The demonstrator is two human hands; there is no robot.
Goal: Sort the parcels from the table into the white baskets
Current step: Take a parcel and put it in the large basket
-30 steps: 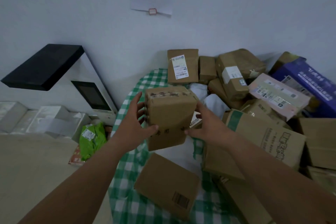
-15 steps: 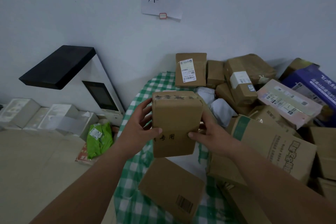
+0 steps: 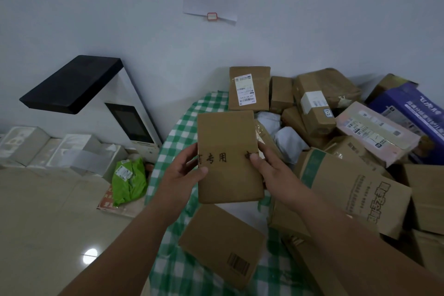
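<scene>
Brown cardboard, a small flat rectangular parcel (image 3: 229,156) printed with black characters, is held upright in the air above the bench (image 3: 177,127), which wears a green-and-white checked cloth. The left hand (image 3: 183,172) grips its left edge, thumb on the front face; the right hand (image 3: 270,168) grips the right edge the same way. A flat brown box with a barcode (image 3: 221,245) lies on the cloth just below. More brown parcels (image 3: 322,108) are heaped to the right.
</scene>
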